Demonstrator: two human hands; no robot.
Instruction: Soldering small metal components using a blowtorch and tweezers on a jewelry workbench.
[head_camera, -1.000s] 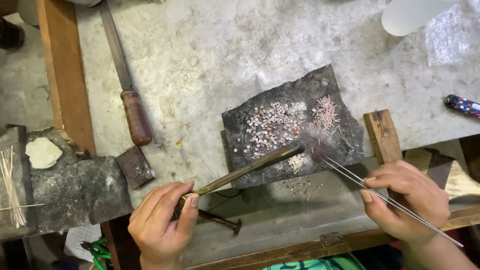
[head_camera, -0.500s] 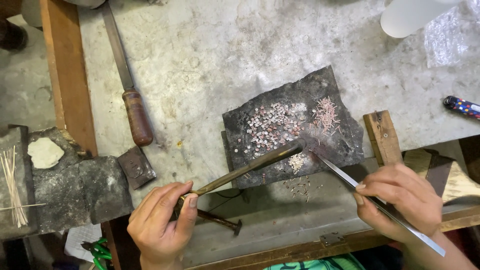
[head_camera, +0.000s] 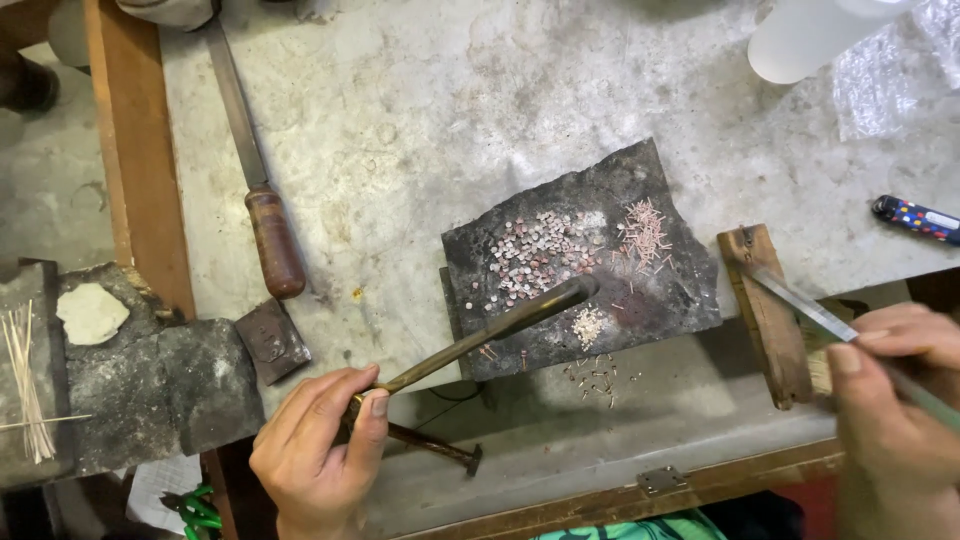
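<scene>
My left hand (head_camera: 320, 445) grips the base of a long brass torch (head_camera: 490, 330); its nozzle reaches over the lower middle of a dark charred block (head_camera: 660, 300). On the block lie several tiny round metal pieces (head_camera: 535, 255), a cluster of thin copper-coloured wire bits (head_camera: 645, 232) and a small pale heap (head_camera: 588, 325). My right hand (head_camera: 890, 400) holds steel tweezers (head_camera: 800, 300) at the right; their tips rest over a wooden peg (head_camera: 765, 320), away from the block.
A wooden-handled file (head_camera: 262, 190) lies on the stained bench. A dark stone slab (head_camera: 150, 390) with a pale lump (head_camera: 90, 312) and thin sticks (head_camera: 28, 385) sits at left. A white cup (head_camera: 810, 35) and a spotted lighter (head_camera: 915, 220) are at right.
My right hand has drawn the tweezers back to the right, off the charred block and over the wooden peg. The left hand and torch have stayed in place.
</scene>
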